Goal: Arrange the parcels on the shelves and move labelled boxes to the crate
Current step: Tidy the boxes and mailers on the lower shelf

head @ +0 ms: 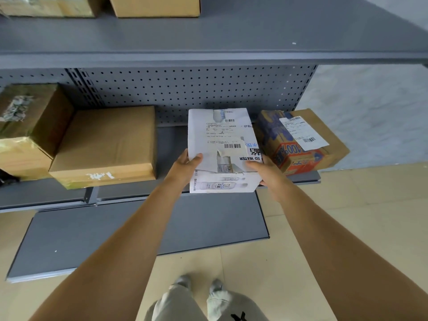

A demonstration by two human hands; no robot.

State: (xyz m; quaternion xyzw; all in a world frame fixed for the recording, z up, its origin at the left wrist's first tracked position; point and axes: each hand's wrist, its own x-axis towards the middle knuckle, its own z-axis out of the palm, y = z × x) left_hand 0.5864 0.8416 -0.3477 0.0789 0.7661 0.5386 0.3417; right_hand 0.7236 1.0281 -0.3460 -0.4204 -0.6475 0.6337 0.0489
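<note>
Holding a white labelled box by its two near corners, the person stands before a grey rack in the head view, the only one given. The left hand grips the box's near left corner, thumb laid across the top and the other fingers hidden beneath; the right hand clasps the near right corner, thumb on top, fingers curled down the side. The box sits on the middle shelf towards its right end, its near part jutting past the front edge, its torn top showing shipping labels and barcodes. Just beside it on the right, at the shelf's right end, lies a printed carton with its own label; whether the two touch cannot be told. Left of a bare stretch of shelf sits a plain brown box, and a taller taped box stands against it at the left end. Two more cartons rest on the top shelf near its back left. No crate is in view.

The step looks to be either seating this box or drawing it off for the crate; the frame cannot settle which. Either way the next move calls for an even two-handed hold, as the torn top flap may give.
</note>
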